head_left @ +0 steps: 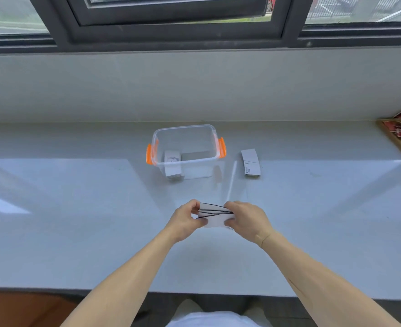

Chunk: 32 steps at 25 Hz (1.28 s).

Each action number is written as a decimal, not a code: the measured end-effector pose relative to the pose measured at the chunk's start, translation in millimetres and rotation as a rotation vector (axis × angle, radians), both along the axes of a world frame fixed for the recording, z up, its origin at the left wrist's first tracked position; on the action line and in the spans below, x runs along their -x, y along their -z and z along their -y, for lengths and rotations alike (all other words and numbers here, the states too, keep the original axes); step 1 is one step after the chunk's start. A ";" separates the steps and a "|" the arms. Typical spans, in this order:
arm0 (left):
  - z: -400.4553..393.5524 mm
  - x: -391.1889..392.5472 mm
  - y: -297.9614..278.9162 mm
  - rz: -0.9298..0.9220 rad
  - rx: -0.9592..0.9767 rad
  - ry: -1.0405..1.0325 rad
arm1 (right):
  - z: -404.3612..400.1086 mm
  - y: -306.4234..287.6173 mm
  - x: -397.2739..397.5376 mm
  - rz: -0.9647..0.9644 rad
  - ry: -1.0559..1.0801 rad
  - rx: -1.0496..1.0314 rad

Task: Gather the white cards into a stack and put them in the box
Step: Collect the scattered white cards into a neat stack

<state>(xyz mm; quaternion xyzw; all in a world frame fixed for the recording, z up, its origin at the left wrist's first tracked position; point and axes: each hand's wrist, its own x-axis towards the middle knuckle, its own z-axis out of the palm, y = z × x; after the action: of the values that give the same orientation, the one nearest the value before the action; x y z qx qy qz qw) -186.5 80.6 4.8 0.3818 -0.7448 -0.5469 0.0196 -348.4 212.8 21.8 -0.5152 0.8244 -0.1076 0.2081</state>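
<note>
While one stack of white cards (pixel 173 166) already stands inside the clear plastic box (pixel 185 135) with orange latches, the task looks roughly midway: the person's left hand (pixel 185 221) and right hand (pixel 247 219) each pinch an end of a loose bundle of cards (pixel 214 214) above the pale countertop (pixel 76 208), near its front edge, well short of the box. The bundle's edges are fanned rather than squared, so it seemingly needs aligning before going in, and another small pile of cards (pixel 250 163) lies just to the right of the box, not yet gathered.

Head view, angled down, counter (pixel 76 208) near
</note>
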 end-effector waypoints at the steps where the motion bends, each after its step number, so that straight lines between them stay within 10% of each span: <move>1: 6.4 -7.0 2.5 0.013 0.039 0.006 | 5.6 2.8 -6.3 -0.028 -0.014 -0.004; 32: -13.3 -27.2 67.3 0.319 0.834 0.379 | -1.4 64.9 -49.9 -0.272 -0.082 -0.018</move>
<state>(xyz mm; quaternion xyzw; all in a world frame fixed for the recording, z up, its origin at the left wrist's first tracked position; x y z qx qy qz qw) -159.3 93.9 -62.5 0.2783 -0.9506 -0.1303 -0.0433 -298.5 214.2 -43.1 -0.5563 0.8242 -0.0210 0.1033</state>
